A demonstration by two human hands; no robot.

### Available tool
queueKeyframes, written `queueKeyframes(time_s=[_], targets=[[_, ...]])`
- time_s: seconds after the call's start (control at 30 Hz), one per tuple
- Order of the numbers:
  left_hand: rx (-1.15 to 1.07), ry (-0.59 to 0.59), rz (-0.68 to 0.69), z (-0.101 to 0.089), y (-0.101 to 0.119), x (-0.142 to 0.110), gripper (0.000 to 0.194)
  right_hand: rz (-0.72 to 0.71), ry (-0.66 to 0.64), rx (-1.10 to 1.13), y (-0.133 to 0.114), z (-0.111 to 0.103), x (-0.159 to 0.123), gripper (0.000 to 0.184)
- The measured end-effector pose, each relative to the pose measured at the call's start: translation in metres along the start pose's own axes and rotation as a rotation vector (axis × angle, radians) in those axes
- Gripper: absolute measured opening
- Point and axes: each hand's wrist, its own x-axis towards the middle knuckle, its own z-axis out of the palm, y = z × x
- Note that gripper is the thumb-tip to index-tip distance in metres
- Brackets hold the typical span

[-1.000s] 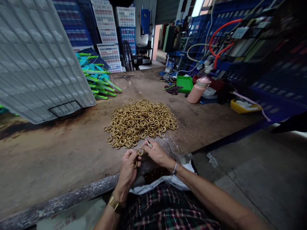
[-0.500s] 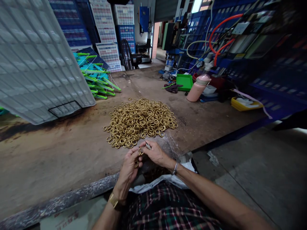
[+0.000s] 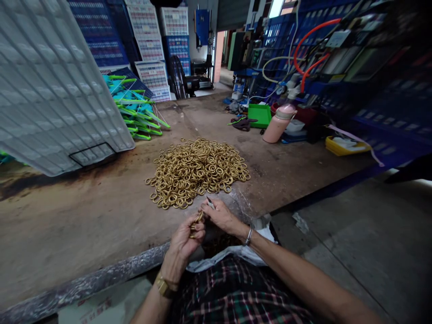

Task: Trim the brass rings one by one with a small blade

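A heap of brass-coloured rings [image 3: 199, 168] lies on the brown worktable [image 3: 111, 216] in front of me. My left hand [image 3: 185, 236] is closed around a few of the same rings [image 3: 198, 219], just off the near side of the heap. My right hand [image 3: 221, 217] meets it from the right, its fingertips touching a ring at the left fingers. A small pointed metal tool [image 3: 210, 203] sticks out of the right hand between thumb and fingers. Its handle is hidden in the palm, so its exact kind cannot be made out.
A grey ribbed plastic crate [image 3: 64, 90] stands tilted at the left, beside bright green and turquoise plastic parts [image 3: 138, 112]. At the back right are a green tray [image 3: 259, 115], a pink bottle [image 3: 279, 123] and a yellow tray [image 3: 346, 146]. Dark cloth covers my lap.
Both hands have shifted slightly to the right. The left fingers have curled closer around the rings, and the tool's tip now points more up and away.
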Motion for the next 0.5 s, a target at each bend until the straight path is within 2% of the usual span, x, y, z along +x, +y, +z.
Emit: queueKeyframes(time_s=[0.1,0.2,0.3,0.5], targets=[[-0.016,0.026,0.020,0.002,0.000,-0.001,0.012,-0.082,0.116,-0.230,0.001,-0.003,-0.004,0.017],[-0.021,0.032,0.056,0.003,0.000,-0.001,0.011,-0.205,0.025,-0.530,0.006,-0.005,-0.012,0.013],[-0.013,0.028,0.083,0.002,-0.001,0.000,0.011,-0.266,-0.062,-0.763,0.011,-0.003,-0.017,0.020],[-0.002,0.028,0.108,0.000,-0.001,0.002,0.013,-0.278,-0.044,-0.888,0.011,0.003,-0.019,0.023]])
